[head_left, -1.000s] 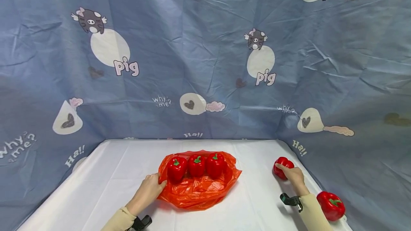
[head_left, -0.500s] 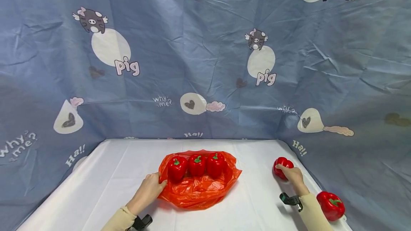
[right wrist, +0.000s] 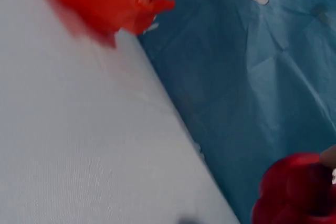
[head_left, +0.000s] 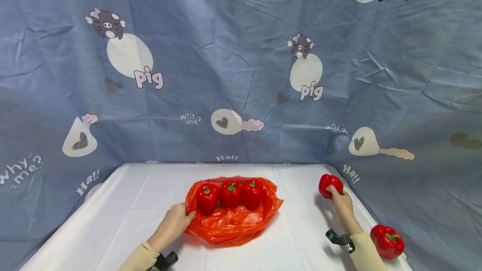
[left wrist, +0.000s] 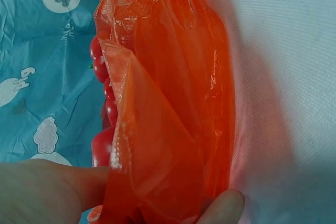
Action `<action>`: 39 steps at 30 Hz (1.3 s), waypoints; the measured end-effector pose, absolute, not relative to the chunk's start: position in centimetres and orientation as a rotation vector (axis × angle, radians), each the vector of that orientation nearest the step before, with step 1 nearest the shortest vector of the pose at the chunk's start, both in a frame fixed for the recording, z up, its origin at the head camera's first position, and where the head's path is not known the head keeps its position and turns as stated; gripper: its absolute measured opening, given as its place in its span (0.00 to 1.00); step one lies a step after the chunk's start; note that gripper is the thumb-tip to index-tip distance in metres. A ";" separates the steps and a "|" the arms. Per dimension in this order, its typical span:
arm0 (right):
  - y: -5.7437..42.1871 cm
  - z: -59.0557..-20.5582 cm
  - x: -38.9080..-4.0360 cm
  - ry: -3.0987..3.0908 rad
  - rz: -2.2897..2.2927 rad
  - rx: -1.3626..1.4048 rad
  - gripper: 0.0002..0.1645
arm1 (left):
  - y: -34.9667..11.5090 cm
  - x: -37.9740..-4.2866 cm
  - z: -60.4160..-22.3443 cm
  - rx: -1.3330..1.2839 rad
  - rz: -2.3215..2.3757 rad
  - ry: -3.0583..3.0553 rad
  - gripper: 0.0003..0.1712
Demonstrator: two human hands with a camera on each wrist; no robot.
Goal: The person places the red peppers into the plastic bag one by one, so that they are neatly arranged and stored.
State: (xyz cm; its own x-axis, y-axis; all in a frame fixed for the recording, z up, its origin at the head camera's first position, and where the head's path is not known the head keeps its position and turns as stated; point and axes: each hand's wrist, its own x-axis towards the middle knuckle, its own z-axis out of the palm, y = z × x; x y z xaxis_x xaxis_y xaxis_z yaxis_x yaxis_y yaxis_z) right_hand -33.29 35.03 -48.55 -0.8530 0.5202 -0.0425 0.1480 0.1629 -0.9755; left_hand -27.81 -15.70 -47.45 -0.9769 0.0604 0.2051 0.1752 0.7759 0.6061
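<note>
An orange-red plastic bag [head_left: 233, 225] lies spread and gaping on the table, with three red bell peppers [head_left: 230, 194] side by side in it, green stems showing. My left hand [head_left: 174, 223] pinches the bag's left rim; in the left wrist view the thumb and a finger [left wrist: 89, 184] are on either side of the thin plastic. On the right, my right hand [head_left: 342, 203] grips another red bell pepper [head_left: 329, 184], raised above the table with its shadow below. That pepper [right wrist: 294, 192] shows at the lower right corner of the right wrist view.
One more red bell pepper [head_left: 388, 241] rests near the table's right edge, beside the right sleeve [head_left: 365, 252]. A white cloth covers the table [head_left: 297, 221]. Blue printed fabric [head_left: 241, 74] hangs along the back and both sides.
My right hand has lifted the bell pepper from the table, up and slightly away from me. The left hand and the bag have stayed in place.
</note>
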 end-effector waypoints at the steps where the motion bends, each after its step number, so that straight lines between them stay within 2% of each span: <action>1: 34.8 -48.4 -33.4 -2.094 1.799 -0.608 0.41 | -15.7 -27.8 -47.4 -0.185 -0.980 -2.799 0.07; 8: 33.7 -46.9 -33.3 -1.690 2.288 -0.373 0.25 | -15.8 -27.9 -47.3 -0.180 -0.975 -2.807 0.07; 11: 33.6 -46.5 -33.1 -1.584 2.409 -0.356 0.23 | -15.8 -28.0 -47.3 -0.182 -0.970 -2.799 0.07; 16: 33.5 -46.3 -33.2 -1.551 2.467 -0.333 0.36 | -15.9 -27.9 -47.3 -0.179 -0.986 -2.804 0.06; 20: 33.4 -46.8 -33.6 -1.635 2.393 -0.311 0.41 | -15.8 -27.8 -47.3 -0.179 -0.991 -2.805 0.06; 28: 33.2 -46.9 -33.3 -1.811 2.282 -0.238 0.32 | -15.9 -27.9 -47.3 -0.183 -0.986 -2.790 0.07; 34: 32.6 -46.7 -33.1 -1.922 2.269 -0.149 0.41 | -15.9 -27.9 -47.4 -0.180 -0.973 -2.793 0.06; 39: 31.6 -46.4 -33.1 -1.978 2.234 -0.093 0.41 | -15.8 -27.9 -47.4 -0.185 -0.983 -2.784 0.06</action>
State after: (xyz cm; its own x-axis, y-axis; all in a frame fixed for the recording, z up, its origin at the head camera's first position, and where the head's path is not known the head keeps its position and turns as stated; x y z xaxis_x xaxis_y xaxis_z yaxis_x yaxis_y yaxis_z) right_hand -33.08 31.64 -46.41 -0.9859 0.1573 0.0568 -0.0755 -0.1151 -0.9905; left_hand -27.89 -15.82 -47.35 -0.9755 0.0560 0.2130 0.1772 0.7734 0.6086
